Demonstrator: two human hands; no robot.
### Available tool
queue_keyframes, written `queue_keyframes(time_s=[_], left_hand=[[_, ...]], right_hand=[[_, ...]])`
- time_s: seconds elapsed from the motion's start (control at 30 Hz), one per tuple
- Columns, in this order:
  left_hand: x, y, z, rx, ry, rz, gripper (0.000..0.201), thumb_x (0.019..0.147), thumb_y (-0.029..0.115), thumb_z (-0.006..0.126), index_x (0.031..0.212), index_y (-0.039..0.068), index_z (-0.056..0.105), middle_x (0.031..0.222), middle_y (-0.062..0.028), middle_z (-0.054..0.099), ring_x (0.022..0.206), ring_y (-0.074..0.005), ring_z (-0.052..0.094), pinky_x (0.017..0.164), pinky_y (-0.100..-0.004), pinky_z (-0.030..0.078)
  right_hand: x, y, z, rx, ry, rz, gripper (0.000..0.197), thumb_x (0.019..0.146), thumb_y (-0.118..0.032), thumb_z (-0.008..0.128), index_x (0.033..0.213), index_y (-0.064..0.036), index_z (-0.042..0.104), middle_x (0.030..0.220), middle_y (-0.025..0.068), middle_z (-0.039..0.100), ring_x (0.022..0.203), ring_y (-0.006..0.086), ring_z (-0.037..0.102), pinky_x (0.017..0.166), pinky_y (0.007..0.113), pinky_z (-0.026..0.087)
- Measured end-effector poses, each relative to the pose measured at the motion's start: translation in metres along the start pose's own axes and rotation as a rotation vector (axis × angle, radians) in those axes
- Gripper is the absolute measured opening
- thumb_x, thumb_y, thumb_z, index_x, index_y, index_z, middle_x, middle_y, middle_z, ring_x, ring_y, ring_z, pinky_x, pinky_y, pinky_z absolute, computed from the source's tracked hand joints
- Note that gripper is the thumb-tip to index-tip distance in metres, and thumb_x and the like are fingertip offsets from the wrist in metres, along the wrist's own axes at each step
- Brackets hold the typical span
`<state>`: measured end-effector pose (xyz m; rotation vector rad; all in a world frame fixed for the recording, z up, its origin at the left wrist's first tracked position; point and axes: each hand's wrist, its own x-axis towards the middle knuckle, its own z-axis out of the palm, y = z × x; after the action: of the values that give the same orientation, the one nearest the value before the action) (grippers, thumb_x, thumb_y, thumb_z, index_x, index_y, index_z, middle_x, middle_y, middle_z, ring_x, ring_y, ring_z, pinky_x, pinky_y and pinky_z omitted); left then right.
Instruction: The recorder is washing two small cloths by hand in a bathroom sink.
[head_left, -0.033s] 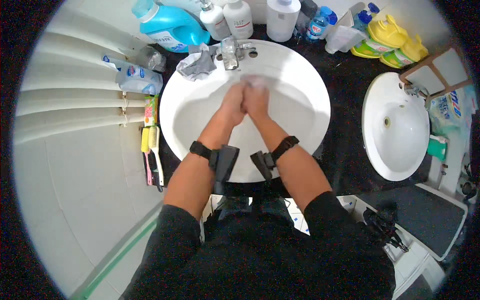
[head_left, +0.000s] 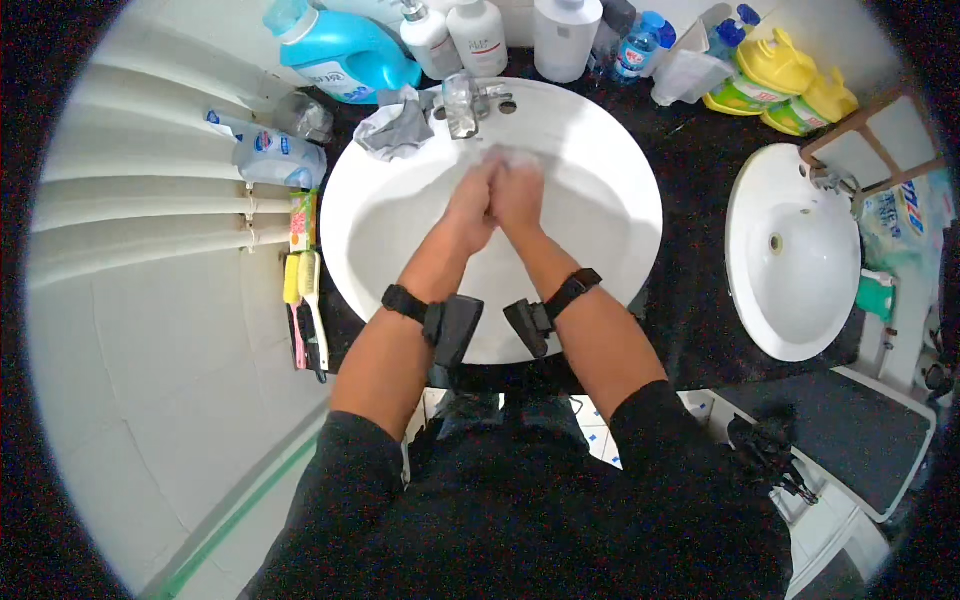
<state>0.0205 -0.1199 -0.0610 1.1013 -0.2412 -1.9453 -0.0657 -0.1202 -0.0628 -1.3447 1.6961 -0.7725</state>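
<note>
My left hand (head_left: pixel 470 202) and my right hand (head_left: pixel 520 195) are pressed together over the round white basin (head_left: pixel 625 190), just below the metal faucet (head_left: pixel 460 105). Their fingers close around a small pale, blurred wad (head_left: pixel 512 158); I cannot tell whether it is cloth or foam. Both wrists wear black straps, each with a black device (head_left: pixel 455 325) on it. A crumpled grey cloth (head_left: pixel 392 125) lies on the basin's rim, left of the faucet.
A blue detergent bottle (head_left: pixel 340 50), white pump bottles (head_left: pixel 455 35), a white cylinder (head_left: pixel 567 35) and yellow bottles (head_left: pixel 790 70) line the back of the black counter (head_left: pixel 700 210). Brushes (head_left: pixel 305 300) lie to the left. A second white basin (head_left: pixel 790 250) sits to the right.
</note>
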Motion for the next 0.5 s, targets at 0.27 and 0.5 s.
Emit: queue_keyframes(time_s=[0.27, 0.5], left_hand=[[-0.013, 0.015, -0.010, 0.138, 0.039, 0.121, 0.026, 0.089, 0.036, 0.047, 0.096, 0.013, 0.054, 0.085, -0.0035, 0.058, 0.080, -0.0186, 0.056, 0.073, -0.0336, 0.047], [-0.015, 0.023, 0.001, 0.055, -0.052, -0.036, 0.022, 0.088, 0.024, 0.043, 0.099, 0.009, 0.053, 0.092, -0.0084, 0.059, 0.086, -0.0206, 0.058, 0.073, -0.0347, 0.050]], right_hand=[[-0.041, -0.016, 0.023, 0.047, 0.133, -0.240, 0.038, 0.084, -0.028, 0.048, 0.103, 0.0032, 0.056, 0.106, 0.0237, 0.056, 0.095, 0.0407, 0.054, 0.083, 0.046, 0.041], [0.000, -0.013, 0.000, -0.072, 0.090, -0.365, 0.037, 0.083, -0.032, 0.052, 0.106, -0.0032, 0.055, 0.102, 0.0181, 0.057, 0.087, 0.0327, 0.058, 0.070, 0.041, 0.045]])
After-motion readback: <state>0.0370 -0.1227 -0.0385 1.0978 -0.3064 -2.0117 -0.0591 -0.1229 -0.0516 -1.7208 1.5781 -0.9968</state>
